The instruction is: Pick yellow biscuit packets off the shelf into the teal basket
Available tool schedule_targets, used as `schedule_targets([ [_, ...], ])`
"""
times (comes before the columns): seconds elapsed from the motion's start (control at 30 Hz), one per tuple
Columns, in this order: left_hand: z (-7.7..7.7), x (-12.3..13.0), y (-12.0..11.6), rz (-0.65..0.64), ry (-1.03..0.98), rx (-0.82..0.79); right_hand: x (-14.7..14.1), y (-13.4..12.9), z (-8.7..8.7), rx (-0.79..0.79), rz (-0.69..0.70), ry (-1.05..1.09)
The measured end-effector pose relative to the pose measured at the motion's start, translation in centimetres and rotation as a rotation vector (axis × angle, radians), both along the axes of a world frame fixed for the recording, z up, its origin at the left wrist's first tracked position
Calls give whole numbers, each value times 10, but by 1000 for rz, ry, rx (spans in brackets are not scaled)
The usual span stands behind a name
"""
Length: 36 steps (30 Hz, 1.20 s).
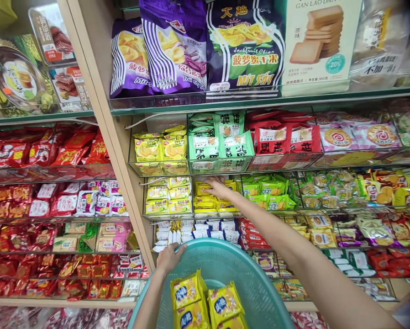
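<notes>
My left hand (171,258) grips the rim of a teal plastic basket (260,283), fingers hooked over its far left edge. Inside the basket lie several yellow snack packets (191,297) in two stacks. Stretched out to the shelf, my right hand (219,188) is in a clear bin of yellow packets (205,202). Its fingers look extended over the top packets, with their tips partly hard to make out. Beside that bin are pale yellow lemon packets (169,201) on the left and green packets (266,189) on the right.
A clear bin of mint-green packets (220,146) overhangs my right hand. Purple chip bags (174,45) stand on the glass top shelf (198,103). A wooden upright (112,132) divides off red packets (16,146) at left. White packets (194,230) lie behind the basket.
</notes>
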<state>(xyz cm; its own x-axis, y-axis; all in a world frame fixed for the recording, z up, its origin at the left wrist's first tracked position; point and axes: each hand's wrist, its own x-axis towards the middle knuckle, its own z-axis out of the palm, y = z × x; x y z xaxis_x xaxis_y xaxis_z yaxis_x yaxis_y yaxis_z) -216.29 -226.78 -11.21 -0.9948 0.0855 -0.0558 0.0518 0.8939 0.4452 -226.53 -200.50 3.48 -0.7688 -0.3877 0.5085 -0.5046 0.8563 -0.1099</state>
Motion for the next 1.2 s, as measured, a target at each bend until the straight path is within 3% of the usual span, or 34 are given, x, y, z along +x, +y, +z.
schedule_targets([
  [0.27,-2,-1,1,-2,5,0,-12,3,6,-191,46,-124],
  [0.67,-7,-3,-4,8,16,21,-15,4,1,-529,106,-127],
  [1.2,-12,-3,-5,31,-4,35,9,-1,-6,-600,138,121],
])
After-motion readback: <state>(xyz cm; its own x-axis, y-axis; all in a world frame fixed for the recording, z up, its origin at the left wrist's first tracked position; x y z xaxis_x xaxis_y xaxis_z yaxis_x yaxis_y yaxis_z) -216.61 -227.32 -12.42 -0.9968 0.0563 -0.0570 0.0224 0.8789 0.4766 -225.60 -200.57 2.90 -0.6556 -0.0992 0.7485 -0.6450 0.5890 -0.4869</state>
